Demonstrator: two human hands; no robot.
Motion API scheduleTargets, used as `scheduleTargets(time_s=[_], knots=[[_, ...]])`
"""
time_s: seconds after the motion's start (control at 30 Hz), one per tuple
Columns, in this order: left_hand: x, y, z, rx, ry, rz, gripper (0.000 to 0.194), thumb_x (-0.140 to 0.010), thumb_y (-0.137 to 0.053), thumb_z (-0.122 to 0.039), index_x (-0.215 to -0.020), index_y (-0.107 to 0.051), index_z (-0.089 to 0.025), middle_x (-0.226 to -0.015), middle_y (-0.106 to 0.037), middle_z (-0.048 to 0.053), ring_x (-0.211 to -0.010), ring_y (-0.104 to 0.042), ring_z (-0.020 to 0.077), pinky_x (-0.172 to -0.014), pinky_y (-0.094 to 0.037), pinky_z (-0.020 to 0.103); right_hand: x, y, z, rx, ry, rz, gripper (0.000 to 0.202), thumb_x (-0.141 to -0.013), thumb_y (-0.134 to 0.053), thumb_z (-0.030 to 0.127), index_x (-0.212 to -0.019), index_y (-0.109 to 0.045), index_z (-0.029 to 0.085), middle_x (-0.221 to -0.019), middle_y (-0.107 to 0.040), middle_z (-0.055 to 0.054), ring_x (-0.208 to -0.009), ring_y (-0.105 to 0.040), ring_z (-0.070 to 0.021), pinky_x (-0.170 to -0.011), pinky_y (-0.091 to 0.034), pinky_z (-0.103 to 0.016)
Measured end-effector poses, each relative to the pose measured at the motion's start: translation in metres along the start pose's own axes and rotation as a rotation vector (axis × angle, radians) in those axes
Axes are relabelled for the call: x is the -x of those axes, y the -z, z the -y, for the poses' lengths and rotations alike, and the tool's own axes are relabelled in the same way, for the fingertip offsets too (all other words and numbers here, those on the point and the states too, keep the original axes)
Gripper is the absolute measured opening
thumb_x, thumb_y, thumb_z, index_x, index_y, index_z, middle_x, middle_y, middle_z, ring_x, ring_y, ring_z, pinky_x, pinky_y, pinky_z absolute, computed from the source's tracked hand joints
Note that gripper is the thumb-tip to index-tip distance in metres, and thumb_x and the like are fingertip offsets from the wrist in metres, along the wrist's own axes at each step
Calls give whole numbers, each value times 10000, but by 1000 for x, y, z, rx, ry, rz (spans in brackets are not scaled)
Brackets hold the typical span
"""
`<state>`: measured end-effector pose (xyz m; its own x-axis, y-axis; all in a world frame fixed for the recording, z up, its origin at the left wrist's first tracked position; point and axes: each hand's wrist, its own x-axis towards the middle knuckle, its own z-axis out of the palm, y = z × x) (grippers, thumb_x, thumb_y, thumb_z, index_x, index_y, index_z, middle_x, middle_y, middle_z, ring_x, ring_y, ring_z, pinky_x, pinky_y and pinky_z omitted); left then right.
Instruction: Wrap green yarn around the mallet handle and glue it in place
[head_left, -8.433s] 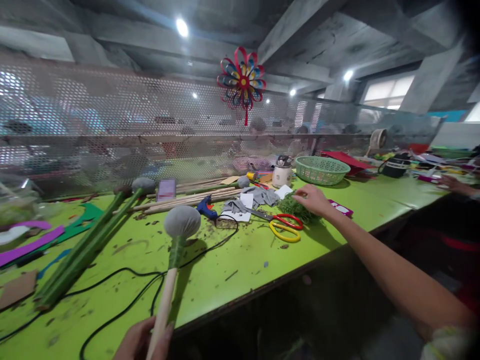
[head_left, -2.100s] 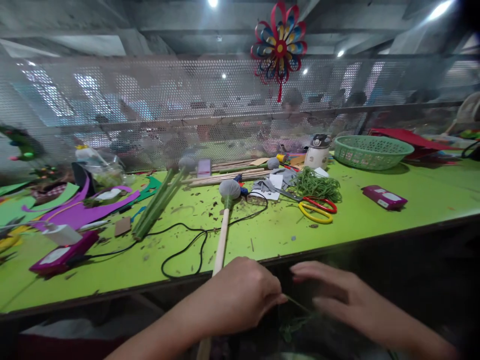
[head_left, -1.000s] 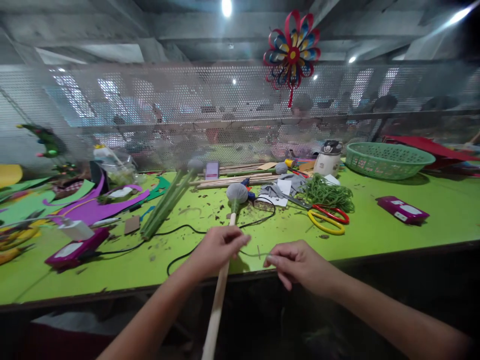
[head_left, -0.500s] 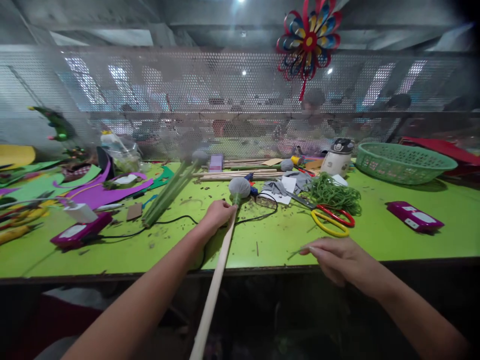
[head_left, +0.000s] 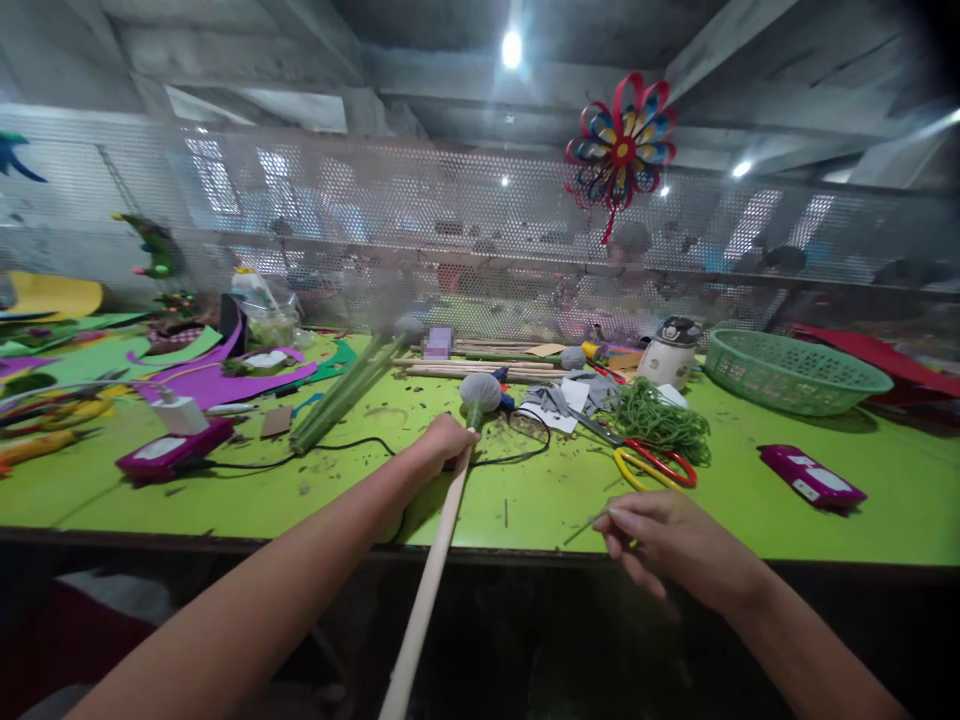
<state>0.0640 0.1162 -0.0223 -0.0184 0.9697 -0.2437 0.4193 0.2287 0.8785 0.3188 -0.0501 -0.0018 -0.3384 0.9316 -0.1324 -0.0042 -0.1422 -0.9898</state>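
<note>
My left hand (head_left: 446,442) is closed around a pale wooden stick (head_left: 431,580) just below its top. A round grey ball (head_left: 481,392) caps the stick, with a short green-wrapped neck (head_left: 474,416) under it. The stick slants toward me past the table edge. My right hand (head_left: 660,535) pinches a thin green strand (head_left: 581,530) over the front edge of the table, near the scissors (head_left: 651,468) with red and yellow handles. A heap of green cord (head_left: 664,420) lies behind the scissors. Behind the ball, a blue glue gun (head_left: 504,400) is partly hidden.
Green-wrapped sticks (head_left: 349,395) lie left, beside a purple power box (head_left: 174,450) with a black cable. Wooden sticks (head_left: 487,369) lie behind. To the right are a green basket (head_left: 795,375), a white jar (head_left: 667,355) and another purple box (head_left: 811,478). Mesh (head_left: 450,220) stands behind the table.
The camera view has tilted up, so the table appears lower. My right hand has moved slightly left with the strand. A little more of the green neck shows above my left hand.
</note>
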Motion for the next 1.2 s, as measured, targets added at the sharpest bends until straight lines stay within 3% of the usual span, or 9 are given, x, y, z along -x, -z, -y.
scheduleTargets(time_s=[0.17,0.33,0.4,0.47,0.57,0.7,0.8,1.0,1.2], knots=[[9,7,-6,170,72,42,326,-878,-554,-300,-1170,-543,-156,-1173,-577,95,-969,-600,217,-805,-515,418,-1,-1,-5,29,32,-5,268,-849,-608,360,-817,-670,101,-681,-595,-24,-452,-529,-59,-361,-397,-142],[42,34,-16,305,-36,-9,307,-882,-549,-299,-1152,-549,-153,-1127,-595,82,-920,-613,200,-769,-526,396,-2,2,0,140,-1,-35,326,-837,-600,416,-868,-678,101,-605,-583,-3,-347,-387,-21,-313,-266,-140],[59,44,-22,354,-110,-36,237,-869,-568,-287,-1046,-580,-130,-962,-646,59,-768,-633,159,-678,-533,330,-7,1,6,218,9,-49,350,-837,-591,424,-919,-682,96,-539,-559,17,-330,-342,-20,-321,-244,-150],[77,51,-27,404,-184,-56,150,-807,-634,-253,-861,-576,-125,-721,-665,29,-598,-624,130,-597,-511,266,-14,-4,12,285,52,-35,357,-845,-578,419,-933,-684,90,-462,-519,38,-347,-380,-40,-373,-308,-169],[103,53,-27,456,-259,-65,189,-727,-687,-254,-722,-525,-155,-581,-655,16,-551,-625,132,-562,-493,229,-24,-16,25,355,129,-23,355,-841,-575,416,-905,-690,86,-397,-462,59,-377,-435,-72,-442,-373,-204],[131,43,-9,469,-284,-43,243,-685,-706,-315,-717,-514,-169,-579,-647,2,-469,-554,103,-414,-373,174,-26,-38,43,428,235,-54,335,-836,-579,403,-892,-710,100,-462,-521,26,-376,-385,-59,-399,-312,-197],[148,30,13,480,-263,-40,283,-673,-712,-354,-715,-493,-181,-564,-620,-24,-408,-473,75,-389,-319,166,-21,-55,47,441,330,-64,312,-835,-587,400,-861,-733,125,-519,-556,1,-395,-381,-58,-383,-294,-192],[180,-2,52,549,-218,-54,242,-707,-679,-336,-744,-486,-193,-542,-582,-36,-415,-430,74,-393,-295,173,-11,-81,11,207,325,-99,299,-845,-597,396,-910,-730,137,-504,-529,16,-396,-394,-62,-367,-297,-188],[208,-19,71,600,-171,-37,167,-764,-590,-319,-703,-499,-194,-523,-564,-31,-427,-427,80,-405,-297,183,0,-104,-19,112,338,-92,235,-842,-608,345,-873,-724,143,-578,-562,7,-453,-466,-83,-432,-386,-207]])
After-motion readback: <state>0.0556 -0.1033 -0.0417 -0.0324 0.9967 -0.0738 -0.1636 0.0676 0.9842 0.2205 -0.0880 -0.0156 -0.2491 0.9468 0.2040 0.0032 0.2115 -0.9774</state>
